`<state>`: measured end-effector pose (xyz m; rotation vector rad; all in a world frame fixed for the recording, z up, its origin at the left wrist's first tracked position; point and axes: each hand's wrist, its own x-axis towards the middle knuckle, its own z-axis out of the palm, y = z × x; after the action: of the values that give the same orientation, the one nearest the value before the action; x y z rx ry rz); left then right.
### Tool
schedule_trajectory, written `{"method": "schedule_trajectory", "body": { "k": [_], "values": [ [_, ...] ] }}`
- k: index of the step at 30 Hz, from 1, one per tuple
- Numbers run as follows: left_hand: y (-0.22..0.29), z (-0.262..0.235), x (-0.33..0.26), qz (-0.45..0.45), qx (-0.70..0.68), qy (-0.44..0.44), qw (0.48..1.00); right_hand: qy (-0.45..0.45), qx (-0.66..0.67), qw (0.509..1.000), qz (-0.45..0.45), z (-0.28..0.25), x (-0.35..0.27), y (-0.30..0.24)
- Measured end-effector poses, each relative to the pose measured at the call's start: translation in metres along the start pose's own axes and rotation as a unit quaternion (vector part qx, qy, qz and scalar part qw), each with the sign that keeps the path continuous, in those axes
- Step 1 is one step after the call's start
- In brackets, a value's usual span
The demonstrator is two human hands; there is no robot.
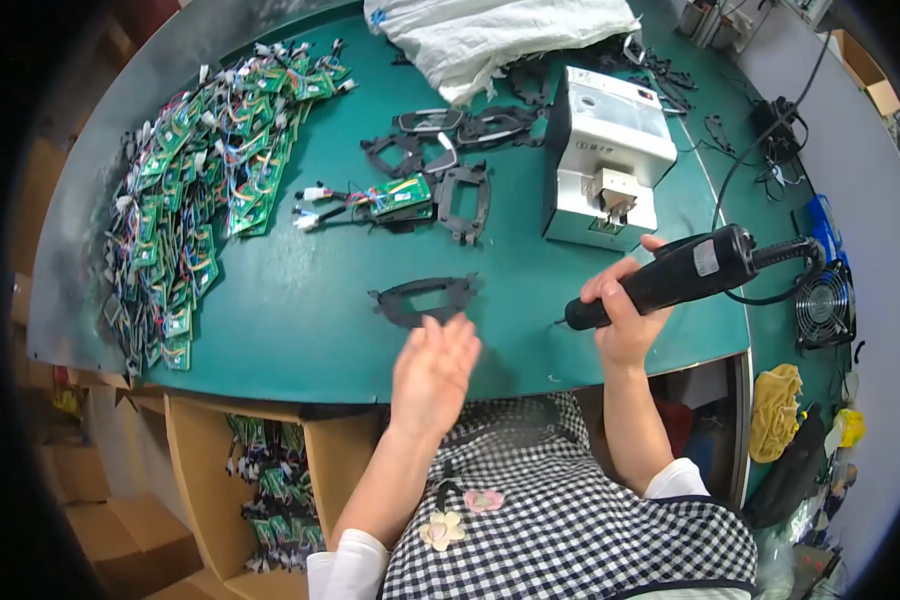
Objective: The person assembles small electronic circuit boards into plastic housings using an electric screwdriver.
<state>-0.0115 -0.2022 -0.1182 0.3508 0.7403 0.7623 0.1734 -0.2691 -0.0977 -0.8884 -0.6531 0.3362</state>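
My right hand (625,310) is wrapped round a black electric screwdriver (675,280), tilted so its thin bit points down and left over the green table (530,350). Near the table's front edge, my left hand (436,372) is open with its fingers stretched out. Its fingertips are at the lower edge of a black plastic frame (390,303); whether they touch it I cannot tell. Farther back lies a green circuit board (402,196) with wires and white connectors, on dark plastic parts. Just right of it is another black frame (465,203).
A large heap of wired circuit boards (175,190) covers the table's left side. A silver box-shaped machine (610,150) stands at the back right. More black frames (495,125) and a white sack (490,40) lie behind. Below, a cardboard box (210,480) holds more boards.
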Motion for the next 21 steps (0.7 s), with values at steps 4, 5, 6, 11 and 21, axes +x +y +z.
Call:
{"method": "schedule_trajectory", "body": {
  "k": [4,5,6,11,21],
  "values": [
    [0.02,-0.009,-0.037,-0.16,0.088,-0.026,0.983,-0.021,-0.024,0.999,-0.017,-0.009,-0.006,0.0],
    [0.029,-0.013,-0.032,-0.062,0.269,-0.064,0.959,-0.02,-0.023,0.999,-0.014,-0.007,-0.005,0.0],
    [0.036,-0.016,-0.028,0.035,0.439,-0.103,0.892,-0.013,-0.037,0.999,-0.022,-0.007,-0.006,-0.004],
    [0.028,-0.006,0.028,0.333,0.844,-0.074,0.413,-0.036,-0.073,0.996,-0.048,-0.008,-0.004,-0.006],
    [0.036,0.068,0.121,0.408,0.805,-0.175,0.393,-0.066,-0.084,0.992,-0.07,-0.029,-0.005,-0.005]
  ]
}}
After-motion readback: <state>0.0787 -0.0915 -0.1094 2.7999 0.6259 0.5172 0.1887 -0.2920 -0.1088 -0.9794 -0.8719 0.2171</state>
